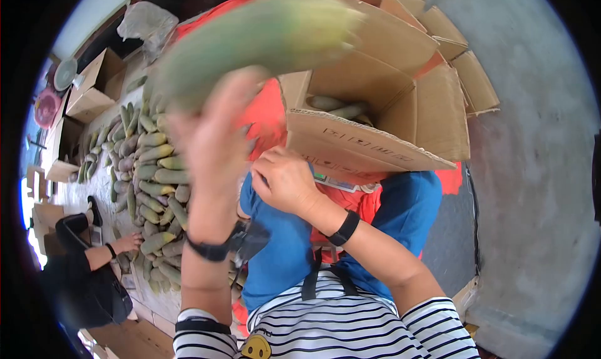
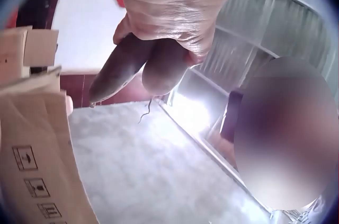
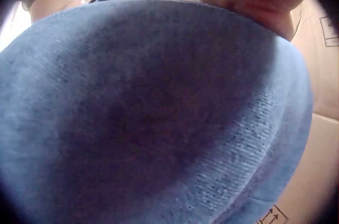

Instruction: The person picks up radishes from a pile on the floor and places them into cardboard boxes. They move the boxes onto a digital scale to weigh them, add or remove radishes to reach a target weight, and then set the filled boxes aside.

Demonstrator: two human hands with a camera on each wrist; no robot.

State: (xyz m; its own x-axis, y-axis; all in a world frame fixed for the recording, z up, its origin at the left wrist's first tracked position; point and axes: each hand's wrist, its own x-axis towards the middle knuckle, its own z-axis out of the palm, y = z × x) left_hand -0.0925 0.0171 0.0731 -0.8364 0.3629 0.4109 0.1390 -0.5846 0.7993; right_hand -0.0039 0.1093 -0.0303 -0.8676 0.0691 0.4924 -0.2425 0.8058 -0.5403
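My left hand (image 1: 219, 127), blurred by motion, grips green radishes (image 1: 263, 40) up in front of the head camera. Two rounded radish ends show below that hand in the left wrist view, one slim radish (image 2: 119, 70) and one thicker radish (image 2: 164, 70) with a thin root. Beside my blue-trousered knee (image 3: 148, 113), the right hand (image 1: 285, 177) has its fingers loosely curled, with nothing seen in them. It lies close to the near wall of an open cardboard box (image 1: 375, 140). Several radishes (image 1: 347, 110) lie inside the box.
A large pile of radishes (image 1: 150, 190) covers the floor at the left. Another person's hand (image 1: 128, 242) reaches to its edge. More cardboard boxes (image 1: 97, 87) stand at the far left, and open box flaps (image 1: 472, 77) stick out at the back right.
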